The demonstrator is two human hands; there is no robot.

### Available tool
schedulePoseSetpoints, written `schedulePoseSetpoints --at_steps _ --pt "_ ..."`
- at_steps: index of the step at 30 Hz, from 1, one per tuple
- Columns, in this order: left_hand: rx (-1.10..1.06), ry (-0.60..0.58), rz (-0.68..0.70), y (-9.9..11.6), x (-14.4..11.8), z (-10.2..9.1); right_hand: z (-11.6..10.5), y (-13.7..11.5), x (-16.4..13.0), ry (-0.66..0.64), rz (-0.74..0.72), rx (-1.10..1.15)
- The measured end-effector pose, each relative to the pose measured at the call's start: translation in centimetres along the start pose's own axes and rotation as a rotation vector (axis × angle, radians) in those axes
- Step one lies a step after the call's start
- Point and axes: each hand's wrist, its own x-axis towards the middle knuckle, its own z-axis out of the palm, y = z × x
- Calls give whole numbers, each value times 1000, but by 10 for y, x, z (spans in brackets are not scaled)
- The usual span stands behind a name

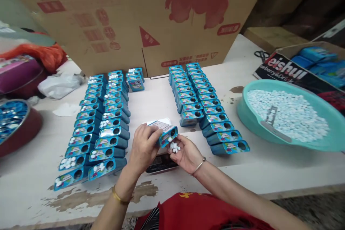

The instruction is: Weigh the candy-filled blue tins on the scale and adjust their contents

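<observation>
My left hand (145,145) is closed around a blue candy box (166,132), tipped so its top faces right and down. Below that top, my right hand (187,153) is cupped, with a small heap of white candies (174,147) in the palm and fingers. One candy shows at the box's top. Under both hands sits a digital scale (161,164), partly hidden. To the left stand two long rows of blue boxes (111,142), many with white candies on their tops. Two more rows of upright boxes (212,111) are on the right.
A turquoise basin (250,125) full of white candies, with a metal strip (272,115) in it, stands at right. Behind it is an open carton (272,66) of blue packs. A big cardboard box (121,25) walls off the back. At left is a red bowl (25,134).
</observation>
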Motion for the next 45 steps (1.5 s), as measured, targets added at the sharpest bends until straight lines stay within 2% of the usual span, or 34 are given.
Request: schedulePoseSetpoints --at_steps 2,5,8,13,17,24,28,32,35,38,39,40,42,44,45 --pt "139 2 173 6 4 -9 3 0 3 15 -21 41" --pt "248 3 291 11 5 -20 7 1 6 29 -16 71" --pt "311 7 286 11 1 -24 11 3 8 29 -17 85" --pt "255 13 241 7 -6 -23 15 5 9 17 -9 84" --pt "139 37 119 1 -9 -15 10 4 8 -4 -17 82" --pt "-357 7 -282 -9 -12 5 -10 -7 0 -19 -71 51" --pt "-555 33 -475 -12 -11 18 -17 -18 -8 -33 -120 48" --pt "-600 24 -536 -20 -12 28 -27 -23 -15 -36 -114 59" --pt "-474 -6 -473 -20 -14 21 -36 -19 -19 -39 -103 85" --pt "-157 114 -316 1 -15 6 -45 -11 -24 -41 -94 121" --pt "-99 130 -245 13 -16 3 -48 -7 -25 -43 -89 132" --pt "-96 93 -176 27 -17 1 -51 -4 -27 -45 -81 142" --pt "-198 -111 -78 57 -19 4 -56 4 -31 -49 -58 162" --pt "-267 -314 -53 83 -22 16 -60 9 -34 -37 -40 174" --pt "-262 -369 -63 93 -23 24 -63 12 -36 -24 -37 172"
